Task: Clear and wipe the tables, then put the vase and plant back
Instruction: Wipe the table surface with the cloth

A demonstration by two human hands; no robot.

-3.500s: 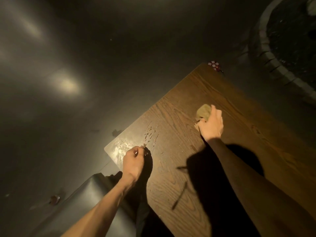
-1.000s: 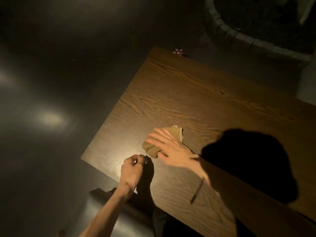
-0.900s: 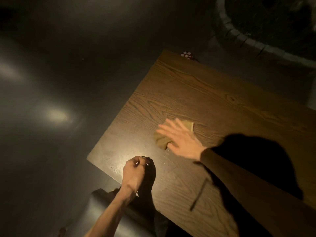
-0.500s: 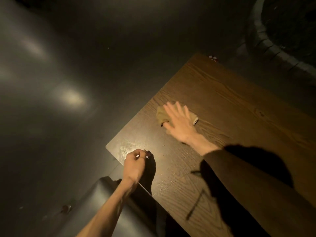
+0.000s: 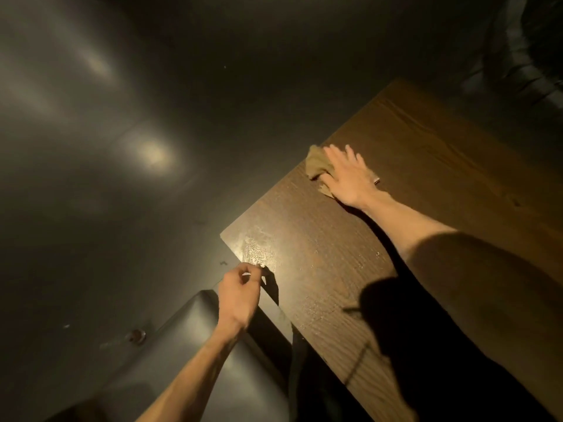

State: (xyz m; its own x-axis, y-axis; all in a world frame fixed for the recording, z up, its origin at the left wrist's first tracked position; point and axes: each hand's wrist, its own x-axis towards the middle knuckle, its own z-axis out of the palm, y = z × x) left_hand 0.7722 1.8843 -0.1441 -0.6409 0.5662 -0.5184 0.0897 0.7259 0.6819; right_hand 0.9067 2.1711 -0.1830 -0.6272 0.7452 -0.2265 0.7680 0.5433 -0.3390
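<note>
The right hand (image 5: pixel 350 178) lies flat on a crumpled tan cloth (image 5: pixel 315 166), fingers straight and spread, pressing it down onto the wooden table (image 5: pixel 426 166) close to the table's left edge; the cloth bunches out from under the fingertips and the thumb side of the palm, and a ring (image 5: pixel 377 180) shows on one finger. The right forearm stretches back across the tabletop toward the camera and throws a broad dark shadow over the nearer boards. The left hand (image 5: pixel 239 295) hangs at the near corner of the table, its fingers loosely curled with thumb and fingertips drawn together; whether something small is pinched between them cannot be told, as the spot is too dim and small. Just beyond that hand, at the corner, a wet glossy patch (image 5: pixel 259 248) on the wood catches the light. Below the left forearm sits a dark padded seat (image 5: pixel 182 345) pushed up against the table's near edge. The floor (image 5: pixel 122 117) to the left is dark and shiny, with a bright reflection of a lamp (image 5: pixel 152 153) on it. The far top right corner is blurred and dark, and what stands there cannot be made out
</note>
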